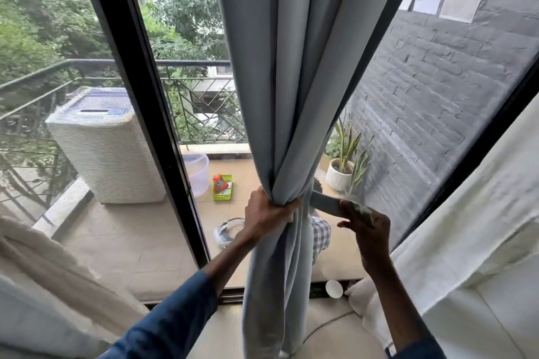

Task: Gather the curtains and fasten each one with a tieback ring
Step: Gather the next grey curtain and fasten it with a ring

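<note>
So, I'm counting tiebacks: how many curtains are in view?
3: grey curtain at centre, gripped by the left hand; white curtain at right edge; cream curtain lower left. Others may be hidden.

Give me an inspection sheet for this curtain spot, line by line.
Surface: indoor floor, pale, beside the sliding door.
Job's things: grey curtain bunched at mid-height; tieback runs from its right side, not yet fastened.
Clutter: white cup by the door track.
Grips: left hand clutches the bunched curtain; right hand holds the tieback's end.
Cables: one thin cord on the floor near the curtain.
Surroundings: balcony with washing machine, green basket, potted plant; white curtain at right.
</note>
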### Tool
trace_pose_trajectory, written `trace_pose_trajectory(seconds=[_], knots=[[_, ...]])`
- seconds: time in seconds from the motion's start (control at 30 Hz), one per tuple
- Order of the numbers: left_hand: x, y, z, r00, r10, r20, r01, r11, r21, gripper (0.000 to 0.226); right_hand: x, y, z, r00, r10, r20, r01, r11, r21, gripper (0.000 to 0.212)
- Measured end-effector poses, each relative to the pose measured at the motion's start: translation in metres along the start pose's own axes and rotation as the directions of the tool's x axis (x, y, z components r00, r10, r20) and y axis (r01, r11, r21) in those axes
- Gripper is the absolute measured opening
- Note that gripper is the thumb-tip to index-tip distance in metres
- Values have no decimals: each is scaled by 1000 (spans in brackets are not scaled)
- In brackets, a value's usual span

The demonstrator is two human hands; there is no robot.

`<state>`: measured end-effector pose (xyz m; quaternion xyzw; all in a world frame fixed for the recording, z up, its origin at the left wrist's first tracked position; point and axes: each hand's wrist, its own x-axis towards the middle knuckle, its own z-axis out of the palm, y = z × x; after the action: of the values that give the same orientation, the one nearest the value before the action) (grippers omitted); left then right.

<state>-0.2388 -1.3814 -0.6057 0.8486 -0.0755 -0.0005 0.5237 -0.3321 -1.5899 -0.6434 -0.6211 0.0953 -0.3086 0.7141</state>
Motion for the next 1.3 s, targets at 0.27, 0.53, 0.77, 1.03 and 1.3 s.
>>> trace_pose_trajectory(seconds=[0.27, 0.53, 0.77, 1.03, 1.3], knots=[[4, 6, 7, 985, -27, -171, 50, 990, 132, 62, -64, 25, 13, 935, -138, 327, 276, 861, -427, 39], [10, 8, 5, 983, 16, -181, 33, 964, 265, 69, -81, -5, 44, 963, -171, 209, 253, 840, -481, 12], [5, 7, 0, 995, 94, 29, -97, 899, 427, 79, -81, -33, 57, 944, -132, 303, 283, 794, -538, 26], [-9, 2, -31, 862, 115, 494, -1, 974, -225, 37, -70, -53, 75, 964, -178, 199, 263, 764, -589, 16], [-24, -3, -34, 906, 128, 403, -1, 954, -301, 41, -73, -59, 98, 903, -375, 212, 427, 722, -544, 20]])
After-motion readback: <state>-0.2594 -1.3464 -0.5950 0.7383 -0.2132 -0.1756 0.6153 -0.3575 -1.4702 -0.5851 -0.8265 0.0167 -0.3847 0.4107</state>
